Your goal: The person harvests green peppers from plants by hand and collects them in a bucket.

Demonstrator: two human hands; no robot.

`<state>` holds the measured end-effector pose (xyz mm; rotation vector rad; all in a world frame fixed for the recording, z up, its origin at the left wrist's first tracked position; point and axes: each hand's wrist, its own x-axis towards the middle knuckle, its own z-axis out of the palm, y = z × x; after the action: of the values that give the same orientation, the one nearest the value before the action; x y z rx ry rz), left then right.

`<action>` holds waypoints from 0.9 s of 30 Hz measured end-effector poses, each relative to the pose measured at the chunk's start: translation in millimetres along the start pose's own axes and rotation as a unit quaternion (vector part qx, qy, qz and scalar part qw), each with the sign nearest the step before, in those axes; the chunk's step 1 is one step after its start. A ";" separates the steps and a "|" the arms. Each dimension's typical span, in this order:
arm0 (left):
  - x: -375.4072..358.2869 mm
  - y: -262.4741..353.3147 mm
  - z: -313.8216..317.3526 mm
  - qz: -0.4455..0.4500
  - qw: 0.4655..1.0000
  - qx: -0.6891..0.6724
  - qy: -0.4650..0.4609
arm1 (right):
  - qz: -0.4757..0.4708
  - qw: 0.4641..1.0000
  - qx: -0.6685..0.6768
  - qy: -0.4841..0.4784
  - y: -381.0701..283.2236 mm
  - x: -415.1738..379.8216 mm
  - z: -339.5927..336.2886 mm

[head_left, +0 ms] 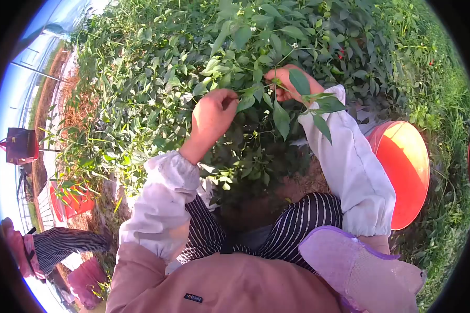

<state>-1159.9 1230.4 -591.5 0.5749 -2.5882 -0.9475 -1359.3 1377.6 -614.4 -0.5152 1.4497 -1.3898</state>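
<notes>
Leafy green pepper plants (pixel 162 78) fill the view ahead, with small white flowers near the top. My left hand (pixel 212 116) is at their middle, its fingers curled to a pinch beside a leaf; what lies between the fingertips is hidden. To its right, my right hand (pixel 293 83) has its fingers curled in the foliage around a thin leafy stem. Large leaves (pixel 281 120) hang between the hands, and others lie across the right wrist. A small red pepper (pixel 341 53) shows among the leaves beyond the right hand.
An orange-red bucket (pixel 402 175) stands right of my right forearm. Another red container (pixel 70 201) is at the left, below a dark bag (pixel 22 146). Part of another person in striped clothing (pixel 70 245) shows at lower left. My striped knees (pixel 308 221) flank shaded soil.
</notes>
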 end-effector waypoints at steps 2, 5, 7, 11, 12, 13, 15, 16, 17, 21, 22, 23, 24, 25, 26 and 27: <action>18.7 -2.3 13.3 0.143 0.978 0.133 0.067 | 0.042 0.997 0.010 0.066 5.8 8.7 4.9; 39.9 -4.6 36.7 0.171 0.956 0.231 0.059 | 0.045 0.953 0.292 -0.071 4.4 15.9 -8.4; 51.5 -8.6 42.5 0.192 0.943 0.267 0.059 | -0.007 0.967 0.241 -0.085 -16.7 -6.8 -10.5; 81.5 -23.0 51.0 0.181 0.953 0.213 0.114 | -0.005 0.985 0.158 0.070 8.3 -20.1 -5.5; 87.4 -22.6 49.6 0.171 0.961 0.185 0.116 | -0.031 0.983 0.169 0.065 42.7 -8.5 -16.7; 97.9 -23.7 48.3 0.149 0.944 0.288 0.057 | -0.063 0.974 0.213 0.035 60.6 -14.1 -13.9; 118.8 -48.7 41.8 0.163 0.892 0.422 -0.002 | -0.027 0.983 0.171 0.063 82.4 -6.6 -5.3; 123.2 -54.7 37.5 0.204 0.867 0.456 -0.001 | 0.041 0.988 0.083 0.120 82.1 7.6 4.9; 127.2 -58.7 38.7 0.101 0.970 0.211 0.069 | 0.040 0.991 0.050 0.116 83.9 13.8 11.6; 119.7 -72.9 18.6 0.050 0.986 0.140 -0.069 | -0.168 0.982 0.083 0.036 144.1 85.8 9.5; 112.9 -70.1 17.6 0.101 0.989 0.076 -0.082 | -0.158 0.983 0.068 0.059 144.3 96.6 15.1; 106.4 -66.9 20.2 -0.014 0.976 0.171 -0.137 | -0.155 0.984 0.062 0.069 144.9 105.9 18.6; 102.9 -76.5 28.4 0.043 0.979 0.151 -0.127 | -0.151 0.984 0.057 0.079 141.5 112.3 23.7; 99.3 -83.6 36.0 0.100 0.979 0.133 -0.118 | -0.096 0.985 0.115 0.086 133.9 109.7 29.9; 100.5 -89.8 43.9 0.098 0.981 0.128 -0.111 | -0.038 0.980 0.172 0.094 127.5 104.8 34.1; 101.2 -93.1 51.2 0.096 0.982 0.124 -0.103 | 0.022 0.969 0.226 0.101 126.6 102.8 34.2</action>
<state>-1245.5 1145.0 -674.7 0.2915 -2.9085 -0.6591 -1328.2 1305.1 -761.2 -0.0506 1.2346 -1.7106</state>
